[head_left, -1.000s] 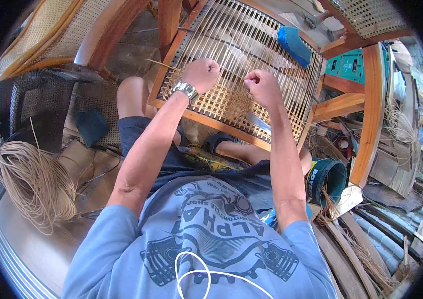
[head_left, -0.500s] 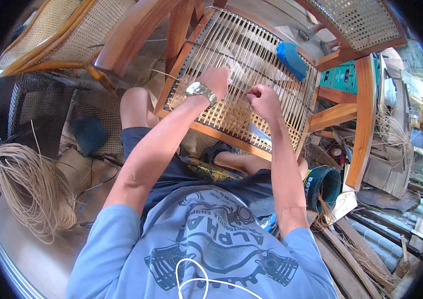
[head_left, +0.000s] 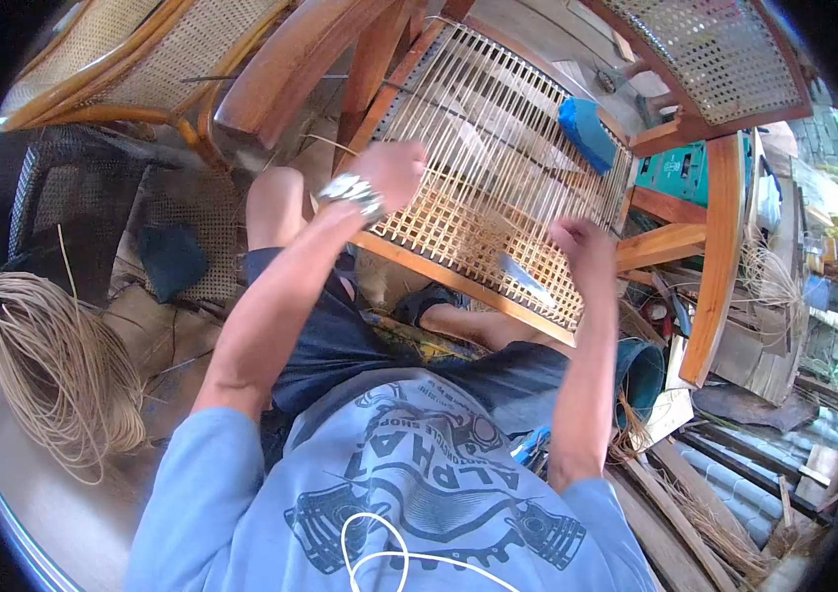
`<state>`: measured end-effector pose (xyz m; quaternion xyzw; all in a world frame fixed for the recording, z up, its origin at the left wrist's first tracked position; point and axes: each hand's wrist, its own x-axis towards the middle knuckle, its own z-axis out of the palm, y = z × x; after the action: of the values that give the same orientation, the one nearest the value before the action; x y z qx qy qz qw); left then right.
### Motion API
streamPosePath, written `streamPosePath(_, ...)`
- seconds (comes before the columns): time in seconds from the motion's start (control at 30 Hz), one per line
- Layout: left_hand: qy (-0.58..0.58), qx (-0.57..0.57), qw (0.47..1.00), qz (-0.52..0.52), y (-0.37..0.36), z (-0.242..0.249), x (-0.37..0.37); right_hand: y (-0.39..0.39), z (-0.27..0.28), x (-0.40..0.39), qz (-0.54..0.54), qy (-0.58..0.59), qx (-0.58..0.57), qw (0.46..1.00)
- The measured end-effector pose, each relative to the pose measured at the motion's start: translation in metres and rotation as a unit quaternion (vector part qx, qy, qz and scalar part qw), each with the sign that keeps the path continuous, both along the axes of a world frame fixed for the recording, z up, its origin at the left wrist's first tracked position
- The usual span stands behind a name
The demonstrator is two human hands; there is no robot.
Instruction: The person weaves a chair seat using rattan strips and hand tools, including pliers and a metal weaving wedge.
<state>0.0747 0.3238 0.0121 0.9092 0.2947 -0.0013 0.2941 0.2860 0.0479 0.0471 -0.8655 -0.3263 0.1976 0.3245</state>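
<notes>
Cane seat panel (head_left: pixel 498 168) on wooden frame | both grips fisted, contents unclear | cane coil (head_left: pixel 54 365) on floor

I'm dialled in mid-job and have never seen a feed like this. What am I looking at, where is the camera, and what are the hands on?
There is no machine here: a person works with two bare hands. The single picture comes from a camera worn on the head, looking down over the blue shirt, and the wide lens bends the edges.

In front stands a wooden seat frame strung with pale cane strands; its near part is woven into a lattice. The left hand, with a wristwatch, rests closed on the weave near the frame's left edge. The right hand is a fist near the right side; motion blur hides what it pinches. A coil of loose cane lies at the left.
</notes>
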Motion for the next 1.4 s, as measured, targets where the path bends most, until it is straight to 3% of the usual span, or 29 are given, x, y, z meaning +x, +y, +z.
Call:
streamPosePath(0.03,-0.013,0.032,0.999,0.021,0.009,0.005,-0.032,-0.021,0.035,-0.009,-0.031,-0.038,-0.077,0.996)
streamPosePath(0.07,-0.13,-0.002,0.984,0.119,0.017,0.009,-0.066,-0.057,0.039,0.0,-0.057,-0.007,-0.092,0.994)
streamPosePath(0.1,-0.045,0.042,0.98,0.187,0.032,0.019,-0.09,-0.094,0.032,0.01,-0.098,0.006,-0.039,0.994)
streamPosePath(0.13,0.041,0.084,0.962,0.255,0.04,0.023,-0.11,-0.116,0.042,0.012,-0.105,-0.071,-0.125,0.984)
streamPosePath(0.17,0.044,0.105,0.952,0.282,0.051,0.018,-0.128,-0.146,0.033,0.022,-0.136,-0.138,-0.184,0.964)
streamPosePath(0.2,0.0,0.099,0.975,0.197,0.054,0.023,-0.144,-0.145,0.038,0.017,-0.159,-0.194,-0.228,0.941)
streamPosePath(0.23,0.001,0.1,0.976,0.196,0.047,0.031,-0.144,-0.137,0.047,0.008,-0.18,-0.249,-0.27,0.913)
streamPosePath(0.3,-0.163,0.194,0.957,0.14,0.025,0.056,-0.138,-0.096,0.043,0.001,-0.1,-0.35,-0.097,0.926)
streamPosePath(0.37,-0.195,0.145,0.959,0.145,-0.003,0.101,-0.121,-0.011,0.061,-0.044,-0.033,-0.273,0.019,0.961)
streamPosePath(0.4,-0.243,0.126,0.954,0.122,-0.014,0.117,-0.113,0.029,0.06,-0.06,0.032,-0.152,0.114,0.981)
streamPosePath(0.43,-0.291,0.108,0.946,0.099,-0.024,0.128,-0.106,0.068,0.068,-0.088,0.055,0.045,0.183,0.98)
streamPosePath(0.5,-0.276,0.08,0.951,0.117,-0.043,0.141,-0.087,0.118,0.04,-0.094,0.246,0.079,0.244,0.935)
streamPosePath(0.53,-0.262,0.044,0.955,0.135,-0.047,0.145,-0.081,0.132,0.035,-0.095,0.248,0.079,0.249,0.933)
streamPosePath(0.57,-0.262,0.049,0.954,0.137,-0.047,0.144,-0.075,0.144,0.032,-0.095,0.263,0.206,0.256,0.907)
streamPosePath(0.6,-0.321,0.066,0.935,0.139,-0.044,0.138,-0.068,0.151,0.03,-0.096,0.274,0.331,0.255,0.866)
streamPosePath(0.63,-0.377,0.081,0.912,0.138,-0.039,0.129,-0.062,0.149,0.03,-0.093,0.275,0.333,0.255,0.865)
streamPosePath(0.77,-0.329,0.013,0.925,0.19,-0.025,0.08,-0.034,0.12,0.015,-0.06,0.137,0.255,0.238,0.927)
streamPosePath(0.83,-0.213,-0.051,0.965,0.141,-0.024,0.049,-0.021,0.111,-0.002,-0.045,0.039,0.162,0.071,0.983)
streamPosePath(0.93,-0.136,-0.068,0.984,0.091,-0.027,0.003,0.001,0.105,-0.034,-0.044,0.013,0.139,0.085,0.986)
streamPosePath(0.97,-0.137,-0.024,0.986,0.091,-0.029,-0.012,0.006,0.104,-0.039,-0.045,0.01,0.111,0.067,0.992)
streamPosePath(1.0,-0.139,0.019,0.986,0.091,-0.031,-0.012,0.01,0.106,-0.027,-0.049,0.011,0.107,0.063,0.992)
streamPosePath(1.3,0.028,0.052,0.997,0.057,-0.031,-0.001,0.028,0.123,-0.028,-0.06,0.008,0.033,0.015,0.999)
streamPosePath(1.37,-0.032,-0.003,0.999,0.044,-0.026,-0.004,0.026,0.121,-0.031,-0.061,0.005,0.05,0.003,0.999)
streamPosePath(1.4,-0.022,-0.105,0.989,0.099,-0.023,-0.003,0.028,0.12,-0.03,-0.063,0.003,0.053,0.004,0.999)
